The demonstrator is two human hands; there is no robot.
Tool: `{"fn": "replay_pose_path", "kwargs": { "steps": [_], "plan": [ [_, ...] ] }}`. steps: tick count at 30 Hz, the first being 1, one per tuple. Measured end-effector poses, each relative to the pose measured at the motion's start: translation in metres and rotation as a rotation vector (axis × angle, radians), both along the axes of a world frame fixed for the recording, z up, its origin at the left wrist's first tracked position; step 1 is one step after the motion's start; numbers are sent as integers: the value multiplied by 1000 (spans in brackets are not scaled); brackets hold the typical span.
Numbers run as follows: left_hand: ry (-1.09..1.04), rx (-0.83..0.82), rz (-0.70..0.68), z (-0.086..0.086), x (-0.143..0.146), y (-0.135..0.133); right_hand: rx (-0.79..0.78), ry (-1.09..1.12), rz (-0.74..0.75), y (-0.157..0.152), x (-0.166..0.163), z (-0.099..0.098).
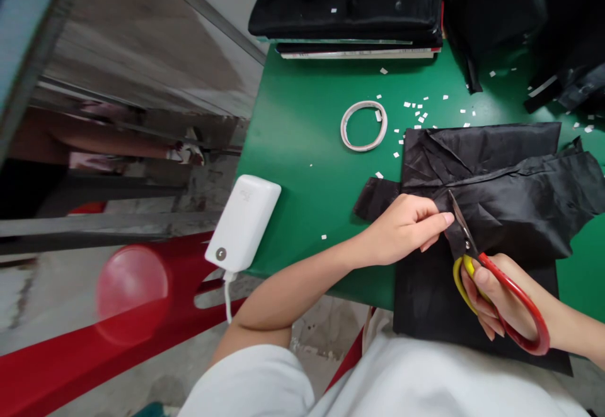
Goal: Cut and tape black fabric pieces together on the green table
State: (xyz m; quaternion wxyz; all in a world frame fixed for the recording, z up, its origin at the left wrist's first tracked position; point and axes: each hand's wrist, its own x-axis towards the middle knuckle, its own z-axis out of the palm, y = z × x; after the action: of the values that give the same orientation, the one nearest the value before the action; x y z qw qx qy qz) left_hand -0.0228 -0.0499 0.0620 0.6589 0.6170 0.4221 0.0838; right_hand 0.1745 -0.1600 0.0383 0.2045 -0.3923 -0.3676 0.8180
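Thumb and fingers of my left hand [410, 228] pinch an edge of thin black fabric [524, 196]. The handles of a pair of scissors [466, 231], one red and one yellow, are gripped by my right hand [508, 300]. The blades point away from me and lie against the fabric, close to my left fingertips. Whether they are cutting through it, I cannot tell. Beneath the loose fabric lies a flat black sheet [472, 310] that hangs over the table's near edge. A black strip [377, 199] sticks out to the left.
On the green table [302, 152] lie a roll of tape [363, 126], many small white scraps [418, 113] and a white power bank [246, 222] with a cable. Stacked black items [345, 7] stand at the back. A red stool [142, 303] is at left; another person's arm [113, 137] shows beyond.
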Motion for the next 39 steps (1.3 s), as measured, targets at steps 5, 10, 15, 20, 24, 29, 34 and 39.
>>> {"fn": "replay_pose_path", "kwargs": {
  "steps": [5, 10, 15, 20, 24, 29, 34, 39],
  "plan": [
    [-6, -3, 13, 0, -1, 0, -33, -24, -5, 0, -1, 0],
    [-78, -63, 126, 0, -1, -2, -35, -57, 11, 2, -2, 2],
    [-182, -135, 261, 0, 0, -4, -39, -82, 18, 3, -2, 4],
    [-176, -100, 247, 1, 0, -5, -36, -76, 16, 4, -3, 5],
    [-170, -77, 229, -1, -1, -4, -31, -80, 13, 4, -2, 4],
    [-178, -45, 204, -2, -2, -5, -13, -99, 18, 1, 0, 3],
    [-205, -52, 217, 0, -1, -5, 19, -56, 43, 0, 5, 2],
    [-207, -101, 184, -2, -1, -3, 93, -45, 69, 3, 6, 1]
  ]
}}
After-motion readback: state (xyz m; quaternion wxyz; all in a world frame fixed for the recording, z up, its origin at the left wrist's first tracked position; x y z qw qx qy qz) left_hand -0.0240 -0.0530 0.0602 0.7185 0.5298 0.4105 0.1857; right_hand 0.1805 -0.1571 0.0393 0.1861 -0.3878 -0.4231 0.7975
